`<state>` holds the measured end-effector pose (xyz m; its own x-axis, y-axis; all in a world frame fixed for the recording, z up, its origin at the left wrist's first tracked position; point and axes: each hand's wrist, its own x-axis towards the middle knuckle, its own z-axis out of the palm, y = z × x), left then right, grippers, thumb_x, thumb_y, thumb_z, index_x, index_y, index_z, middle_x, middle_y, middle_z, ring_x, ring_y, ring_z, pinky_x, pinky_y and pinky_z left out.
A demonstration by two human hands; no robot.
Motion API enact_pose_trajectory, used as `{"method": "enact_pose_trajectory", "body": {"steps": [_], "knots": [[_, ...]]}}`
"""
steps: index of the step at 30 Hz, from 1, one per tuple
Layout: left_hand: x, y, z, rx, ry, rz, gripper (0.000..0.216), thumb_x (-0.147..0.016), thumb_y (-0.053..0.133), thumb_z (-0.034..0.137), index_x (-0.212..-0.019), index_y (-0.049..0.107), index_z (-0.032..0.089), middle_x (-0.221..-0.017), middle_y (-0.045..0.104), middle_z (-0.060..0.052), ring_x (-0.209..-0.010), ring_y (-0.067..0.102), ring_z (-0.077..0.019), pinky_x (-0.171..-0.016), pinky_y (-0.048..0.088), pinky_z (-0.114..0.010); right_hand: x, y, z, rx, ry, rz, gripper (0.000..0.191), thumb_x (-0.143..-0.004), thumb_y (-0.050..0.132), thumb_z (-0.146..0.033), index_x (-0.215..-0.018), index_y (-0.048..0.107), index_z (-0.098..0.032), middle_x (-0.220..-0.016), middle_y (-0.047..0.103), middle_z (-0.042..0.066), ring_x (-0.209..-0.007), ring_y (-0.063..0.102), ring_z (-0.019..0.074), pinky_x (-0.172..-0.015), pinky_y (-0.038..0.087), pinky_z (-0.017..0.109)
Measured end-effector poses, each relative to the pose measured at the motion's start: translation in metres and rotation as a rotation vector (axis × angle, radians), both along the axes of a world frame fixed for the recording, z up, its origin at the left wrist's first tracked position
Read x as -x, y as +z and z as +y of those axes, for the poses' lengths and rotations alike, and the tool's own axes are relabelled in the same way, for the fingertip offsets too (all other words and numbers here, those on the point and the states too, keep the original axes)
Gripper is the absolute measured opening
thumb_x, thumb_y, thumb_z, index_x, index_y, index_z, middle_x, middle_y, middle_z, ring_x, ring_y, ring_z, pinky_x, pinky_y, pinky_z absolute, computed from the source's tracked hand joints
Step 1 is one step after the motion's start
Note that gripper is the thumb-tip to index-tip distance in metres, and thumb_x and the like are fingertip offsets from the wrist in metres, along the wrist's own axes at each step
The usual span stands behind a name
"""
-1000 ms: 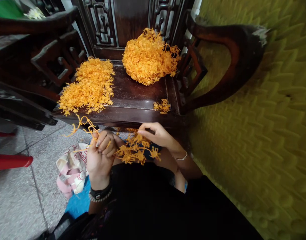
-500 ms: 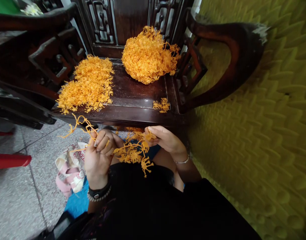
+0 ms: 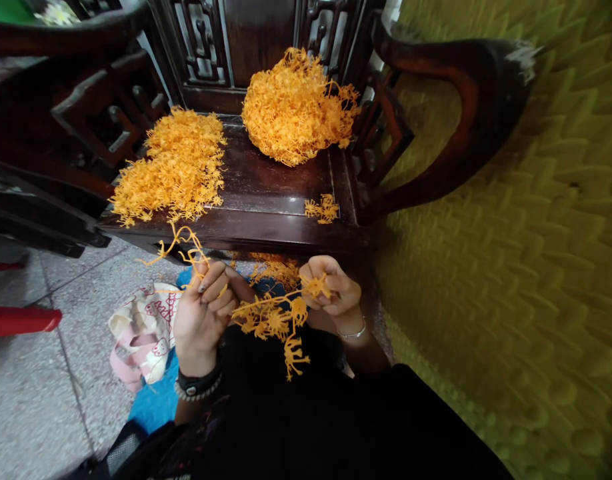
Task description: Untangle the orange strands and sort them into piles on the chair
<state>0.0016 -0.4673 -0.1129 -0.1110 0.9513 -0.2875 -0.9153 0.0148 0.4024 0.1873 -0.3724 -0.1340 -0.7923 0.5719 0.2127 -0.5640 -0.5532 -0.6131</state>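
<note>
My left hand (image 3: 205, 313) is closed round the stem of an orange plastic branch. Bare thin stalks stick out above that fist, while several spidery many-legged pieces (image 3: 276, 321) hang from the branch between my hands. My right hand (image 3: 332, 288) is closed in a pinch at one spidery piece (image 3: 316, 285) at the branch's right end. On the dark wooden chair seat (image 3: 261, 183) in front lie a loose orange heap (image 3: 171, 167) at left and a taller, rounded heap (image 3: 291, 110) at the back right. A few pieces (image 3: 323, 209) lie at the seat's front right corner.
Carved chair arms (image 3: 466, 120) rise on both sides, the right one by a yellow-green textured wall (image 3: 536, 300). More orange pieces (image 3: 276, 269) lie below the seat's front edge. A white and pink cloth bag (image 3: 143, 333) and a red leg (image 3: 23, 320) are at left.
My right hand has moved slightly right and its fingers have curled in at a spidery piece. The branch is drawn out a little to the right, with my left hand still holding its stem.
</note>
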Motion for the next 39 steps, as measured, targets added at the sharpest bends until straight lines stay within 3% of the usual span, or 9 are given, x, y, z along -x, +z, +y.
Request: {"method": "enact_pose_trajectory", "body": {"steps": [5,8,18,25,39], "knots": [[-0.002,0.002,0.0,-0.066,-0.054,-0.027,0.052,-0.1,-0.002,0.027,-0.058,0.027,0.019,-0.048,0.007,0.01,-0.037,0.0,-0.0055,-0.034,0.004,-0.017,0.005,0.007,-0.013,0.196,0.005,0.222,0.022,-0.08,0.062,-0.02,-0.065,0.047,-0.014,-0.052,0.038,-0.011,-0.032,0.008,-0.0038,-0.028,0.02,0.006],[-0.002,0.003,-0.001,-0.105,-0.086,-0.051,0.051,-0.099,-0.003,0.027,-0.059,0.027,0.019,-0.047,0.008,0.01,-0.037,0.001,-0.0051,-0.034,0.004,-0.016,0.006,0.01,-0.017,0.253,-0.002,0.3,0.019,-0.082,0.059,-0.018,-0.067,0.047,-0.015,-0.057,0.041,-0.01,-0.034,0.007,-0.0033,-0.028,0.021,0.004],[0.009,0.004,-0.008,-0.075,-0.083,0.027,0.055,-0.098,-0.003,0.023,-0.059,0.035,0.018,-0.049,0.009,0.01,-0.039,0.005,-0.0065,-0.036,0.012,-0.017,0.008,0.013,-0.018,0.044,-0.082,0.324,0.027,-0.083,0.057,-0.017,-0.061,0.042,-0.015,-0.058,0.044,-0.008,-0.031,0.017,-0.0041,-0.028,0.024,0.006],[0.018,0.001,-0.014,-0.134,-0.084,0.014,0.053,-0.099,0.003,0.021,-0.061,0.04,0.017,-0.05,0.011,0.01,-0.038,0.007,-0.0062,-0.036,0.015,-0.015,0.016,0.012,-0.021,0.093,-0.029,0.385,0.026,-0.084,0.055,-0.016,-0.061,0.042,-0.014,-0.06,0.041,-0.008,-0.032,0.013,-0.0048,-0.028,0.023,0.004],[0.024,0.0,-0.018,-0.115,-0.085,0.012,0.046,-0.099,0.012,0.021,-0.06,0.035,0.018,-0.049,0.013,0.009,-0.039,0.008,-0.0058,-0.036,0.021,-0.014,0.018,0.018,-0.025,0.224,0.104,0.463,0.025,-0.085,0.048,-0.012,-0.061,0.039,-0.015,-0.062,0.042,-0.007,-0.034,0.014,-0.0044,-0.028,0.024,0.003]]}}
